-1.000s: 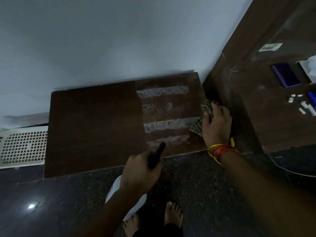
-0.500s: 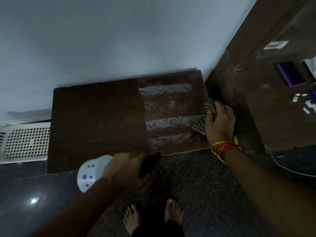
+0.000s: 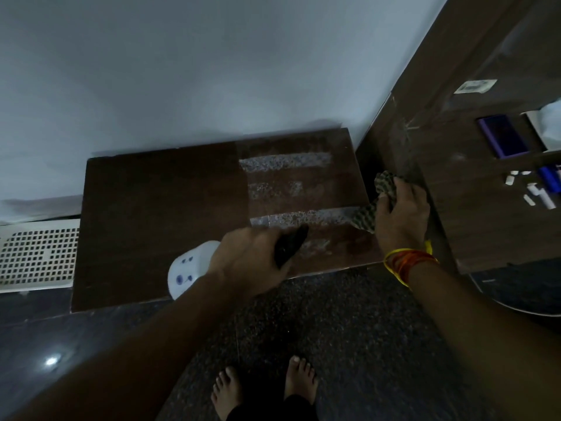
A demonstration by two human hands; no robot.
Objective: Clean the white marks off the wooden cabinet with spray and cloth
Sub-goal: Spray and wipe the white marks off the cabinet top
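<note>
A low dark wooden cabinet (image 3: 158,214) stands against the white wall. Its right part carries several white bands (image 3: 283,161). My left hand (image 3: 249,259) grips a white spray bottle (image 3: 189,268) with a black nozzle (image 3: 290,244), held on its side over the cabinet's front edge, nozzle aimed right toward the bands. My right hand (image 3: 400,220) holds a checked cloth (image 3: 376,202) at the cabinet's right edge, by the third band. Coloured threads circle that wrist.
A taller dark wooden unit (image 3: 485,192) rises at the right, with a purple box (image 3: 502,135) and small white and blue items on it. A white perforated basket (image 3: 38,253) sits left of the cabinet. My bare feet (image 3: 264,387) stand on the dark speckled floor.
My left hand has turned the spray bottle on its side and raised it from the floor side up over the cabinet's front edge. My right hand with the cloth has stayed in place.
</note>
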